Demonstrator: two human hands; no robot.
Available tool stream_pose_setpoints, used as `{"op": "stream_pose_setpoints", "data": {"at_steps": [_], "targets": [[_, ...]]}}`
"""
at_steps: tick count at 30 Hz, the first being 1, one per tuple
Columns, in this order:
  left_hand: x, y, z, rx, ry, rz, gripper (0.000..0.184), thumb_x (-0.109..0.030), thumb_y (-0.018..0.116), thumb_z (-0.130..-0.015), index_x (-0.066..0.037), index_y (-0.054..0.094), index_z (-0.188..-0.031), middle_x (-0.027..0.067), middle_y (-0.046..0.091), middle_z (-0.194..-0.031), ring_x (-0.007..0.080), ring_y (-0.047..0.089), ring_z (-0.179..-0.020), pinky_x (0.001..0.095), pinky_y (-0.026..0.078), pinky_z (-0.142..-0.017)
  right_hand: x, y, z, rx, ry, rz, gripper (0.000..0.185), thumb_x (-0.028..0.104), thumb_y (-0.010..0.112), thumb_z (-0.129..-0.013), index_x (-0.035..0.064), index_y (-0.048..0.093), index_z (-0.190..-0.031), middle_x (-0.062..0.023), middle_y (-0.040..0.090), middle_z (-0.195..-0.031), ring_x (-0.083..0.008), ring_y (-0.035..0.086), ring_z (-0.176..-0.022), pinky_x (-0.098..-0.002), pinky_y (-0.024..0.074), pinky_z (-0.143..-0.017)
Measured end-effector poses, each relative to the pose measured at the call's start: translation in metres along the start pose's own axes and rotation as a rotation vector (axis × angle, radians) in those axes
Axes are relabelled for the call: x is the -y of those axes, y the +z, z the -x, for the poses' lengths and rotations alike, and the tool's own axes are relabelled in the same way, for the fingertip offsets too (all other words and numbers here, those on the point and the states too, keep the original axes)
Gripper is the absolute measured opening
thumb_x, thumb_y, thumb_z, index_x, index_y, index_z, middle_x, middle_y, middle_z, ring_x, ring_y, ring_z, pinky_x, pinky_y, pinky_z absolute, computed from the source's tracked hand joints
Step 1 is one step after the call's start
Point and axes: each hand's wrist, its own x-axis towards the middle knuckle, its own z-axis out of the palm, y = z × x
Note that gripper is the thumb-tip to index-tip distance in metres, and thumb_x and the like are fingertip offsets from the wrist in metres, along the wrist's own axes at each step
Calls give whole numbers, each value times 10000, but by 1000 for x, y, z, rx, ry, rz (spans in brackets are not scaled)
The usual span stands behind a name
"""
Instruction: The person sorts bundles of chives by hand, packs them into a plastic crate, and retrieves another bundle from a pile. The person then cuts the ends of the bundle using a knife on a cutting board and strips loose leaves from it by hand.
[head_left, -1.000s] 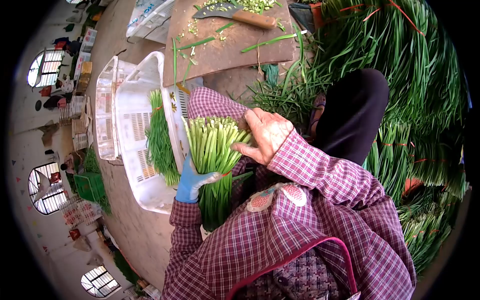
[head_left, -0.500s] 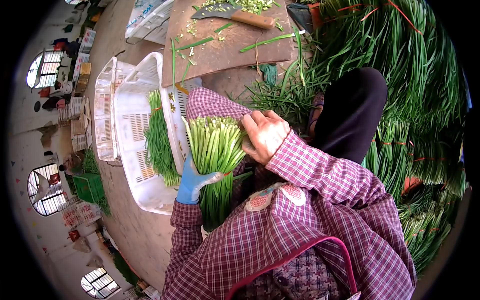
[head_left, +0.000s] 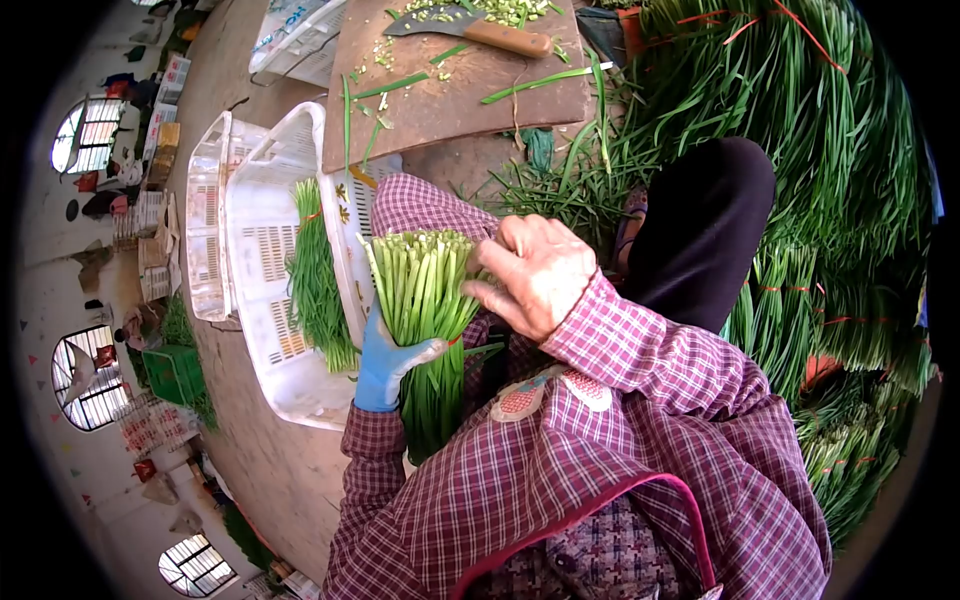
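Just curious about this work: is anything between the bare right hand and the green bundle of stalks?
Nothing visible: the bare right hand is at the edge of the green stalk bundle; the blue-gloved left hand holds its opposite side.

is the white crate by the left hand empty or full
Neither: one banded green bunch lies inside the white crate, while bare slotted plastic shows beside it.

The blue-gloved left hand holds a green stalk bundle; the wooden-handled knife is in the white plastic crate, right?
The place of the knife is wrong: the head view shows it on the flat brown board. The left hand holds the green bundle.
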Motion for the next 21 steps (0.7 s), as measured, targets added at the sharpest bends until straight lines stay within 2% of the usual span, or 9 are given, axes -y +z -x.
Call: {"op": "stream_pose_setpoints", "data": {"at_steps": [3, 9, 15, 17, 20, 21], "targets": [[2, -1, -1, 9, -7, -4, 923, -124, 905, -618, 16, 393, -1373, 121, 584, -1253, 212, 617, -1096, 352, 525, -947, -2, 13, 7, 22, -1, 38, 301, 325, 730, -781, 75, 599, -887, -97, 536, -828, -271, 582, -787, -394, 485, -723], [11, -2, 0, -11, 66, 38, 929, -116, 905, -617, 20, 386, -1376, 131, 581, -1252, 225, 616, -1098, 358, 527, -948, -7, 23, 11, 115, 142, 4, 338, 378, 747, -771, 72, 615, -831, -90, 590, -801, -274, 633, -777, -371, 520, -720], [5, 0, 2, -13, 55, 28, 937, -111, 903, -615, 20, 380, -1381, 133, 581, -1251, 226, 612, -1104, 362, 523, -954, -10, 30, 6, 73, 202, -105, 218, 251, 707, -772, 64, 610, -715, -79, 585, -699, -259, 643, -691, -380, 541, -649], [9, -3, 1, -1, 46, 8, 930, -102, 896, -618, 23, 379, -1381, 133, 582, -1251, 226, 615, -1100, 362, 524, -950, -11, 32, 4, -33, 98, 10, 213, 238, 697, -747, 59, 587, -712, -82, 558, -684, -266, 622, -663, -379, 534, -626], [8, -9, 3, 14, 13, -4, 910, -94, 884, -625, 27, 384, -1376, 132, 585, -1248, 223, 619, -1091, 361, 527, -941, -20, 26, 0, -44, 59, 106, 304, 283, 730, -693, 30, 581, -769, -105, 540, -740, -276, 606, -741, -394, 512, -680], [7, -12, 5, 16, -14, 2, 896, -96, 878, -629, 29, 390, -1371, 132, 587, -1245, 221, 622, -1085, 360, 529, -934, -24, 19, -2, 20, 157, 150, 290, 261, 730, -699, 32, 569, -773, -102, 534, -752, -266, 605, -750, -379, 510, -681]]}}
